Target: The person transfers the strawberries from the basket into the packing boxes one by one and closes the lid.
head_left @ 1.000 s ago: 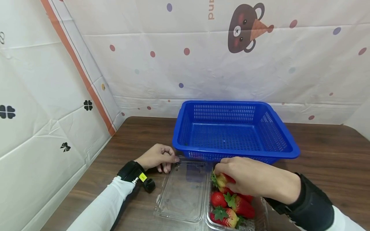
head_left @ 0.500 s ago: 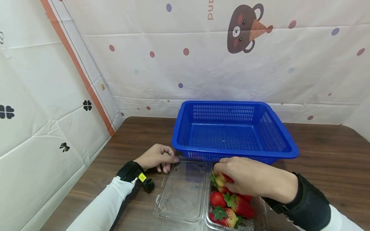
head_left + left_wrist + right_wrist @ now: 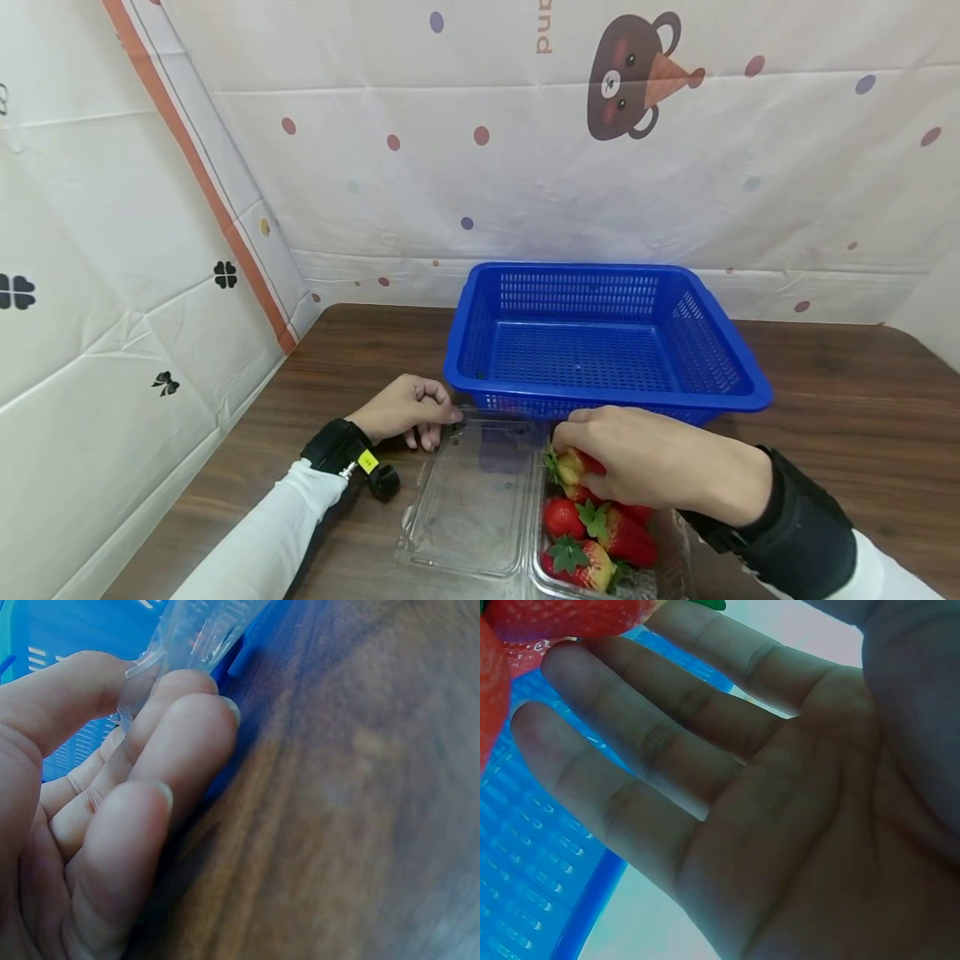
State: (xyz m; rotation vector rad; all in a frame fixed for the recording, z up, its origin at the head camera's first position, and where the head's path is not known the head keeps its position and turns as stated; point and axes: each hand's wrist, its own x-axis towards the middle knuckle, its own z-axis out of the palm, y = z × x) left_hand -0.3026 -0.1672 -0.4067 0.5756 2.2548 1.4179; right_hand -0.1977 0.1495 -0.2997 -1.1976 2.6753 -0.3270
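Observation:
A clear plastic clamshell box (image 3: 675, 554) lies unfolded on the table, with several red strawberries in its right half. My left hand (image 3: 408, 410) pinches the far left corner of the flat, see-through lid (image 3: 476, 508). In the left wrist view, the lid's edge (image 3: 150, 664) sits between thumb and fingers. My right hand (image 3: 637, 454) reaches into the far end of the box and holds a yellow-shouldered strawberry (image 3: 570, 467), partly hidden by the hand. In the right wrist view, the fingertips meet a red strawberry (image 3: 570, 619). Nearer strawberries (image 3: 626, 537) lie untouched, green leaves up.
A blue perforated basket (image 3: 607, 392) stands right behind the box, its front rim close to both hands. The brown wooden table (image 3: 840, 392) extends to either side. A white patterned cloth (image 3: 360, 183) hangs behind and at the left.

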